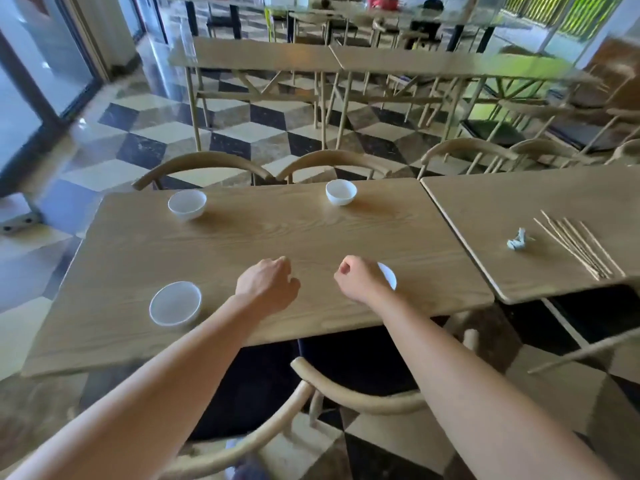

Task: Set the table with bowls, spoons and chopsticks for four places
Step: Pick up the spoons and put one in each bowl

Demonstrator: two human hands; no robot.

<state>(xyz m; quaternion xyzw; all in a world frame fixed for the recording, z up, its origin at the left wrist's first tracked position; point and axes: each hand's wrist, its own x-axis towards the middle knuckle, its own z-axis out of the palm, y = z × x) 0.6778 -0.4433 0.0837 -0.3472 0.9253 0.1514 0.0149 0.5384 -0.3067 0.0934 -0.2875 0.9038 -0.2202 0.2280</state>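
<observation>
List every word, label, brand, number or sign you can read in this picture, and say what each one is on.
None: no readable text shows anywhere in this view.
The four white bowls are plain, with no mark or logo.
The chopsticks and the crumpled blue wrapper on the neighbouring table show no legible print.
Background furniture and windows are too blurred to read.

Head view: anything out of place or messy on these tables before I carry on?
One oddity: a crumpled pale blue scrap lies on the right-hand table, beside the loose chopsticks, which sit fanned out rather than paired. The four white bowls, e.g. the near-left bowl, stand upright, nothing spilled. No spoons in view.
</observation>
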